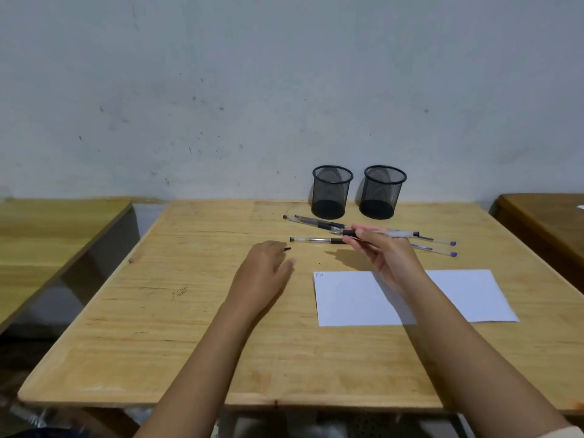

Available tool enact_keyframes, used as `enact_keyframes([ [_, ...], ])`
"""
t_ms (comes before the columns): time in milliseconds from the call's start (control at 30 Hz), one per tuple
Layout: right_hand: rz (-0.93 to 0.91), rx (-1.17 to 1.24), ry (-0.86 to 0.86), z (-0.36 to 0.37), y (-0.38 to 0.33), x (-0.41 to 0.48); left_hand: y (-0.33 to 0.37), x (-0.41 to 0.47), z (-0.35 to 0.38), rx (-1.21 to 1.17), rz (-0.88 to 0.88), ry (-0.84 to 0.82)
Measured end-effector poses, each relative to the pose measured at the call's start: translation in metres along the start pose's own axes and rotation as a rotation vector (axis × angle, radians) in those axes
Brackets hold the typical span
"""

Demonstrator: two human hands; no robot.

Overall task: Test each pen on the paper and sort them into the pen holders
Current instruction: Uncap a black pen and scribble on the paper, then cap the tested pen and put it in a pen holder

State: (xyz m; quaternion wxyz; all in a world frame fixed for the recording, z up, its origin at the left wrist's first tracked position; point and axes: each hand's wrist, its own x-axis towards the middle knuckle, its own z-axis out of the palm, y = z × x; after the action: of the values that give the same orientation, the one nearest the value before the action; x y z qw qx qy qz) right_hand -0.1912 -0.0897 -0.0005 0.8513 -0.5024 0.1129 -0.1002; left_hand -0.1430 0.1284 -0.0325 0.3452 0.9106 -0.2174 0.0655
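Head view: the right hand (384, 251) pinches a pen (379, 233) above the worktop (189, 327), just beyond the paper (347, 298). The left hand (264, 273) is curled around a small black cap (287, 249). Other pens (316, 240) lie before two empty mesh holders (331, 192).

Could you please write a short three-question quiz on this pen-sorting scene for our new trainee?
1. True or false: both pen holders look empty.
2. Which hand holds a pen: the left hand or the right hand?
3. Where on the paper is there writing?

Key
1. True: no pen stands in either.
2. The right hand, pinching a pen above the table.
3. Only a small mark at its far left corner.
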Motion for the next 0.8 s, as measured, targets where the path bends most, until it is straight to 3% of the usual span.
enact_keyframes([
  [100, 0.003, 0.007, -0.01, -0.006, -0.006, -0.004, -0.018, 0.019, 0.005, 0.092, -0.076, -0.026],
  [233, 0.002, -0.013, -0.005, -0.008, -0.012, -0.007, -0.026, 0.027, 0.012, 0.021, -0.038, 0.033],
  [333, -0.011, -0.062, -0.02, -0.004, -0.015, -0.011, -0.015, 0.026, 0.007, -0.175, -0.054, 0.074],
  [500, -0.026, -0.068, -0.047, 0.003, -0.015, -0.017, 0.021, 0.018, 0.0, -0.733, -0.118, 0.077],
  [800, -0.04, -0.004, -0.099, 0.017, -0.017, -0.027, 0.043, 0.018, -0.009, -0.79, 0.051, 0.011],
])
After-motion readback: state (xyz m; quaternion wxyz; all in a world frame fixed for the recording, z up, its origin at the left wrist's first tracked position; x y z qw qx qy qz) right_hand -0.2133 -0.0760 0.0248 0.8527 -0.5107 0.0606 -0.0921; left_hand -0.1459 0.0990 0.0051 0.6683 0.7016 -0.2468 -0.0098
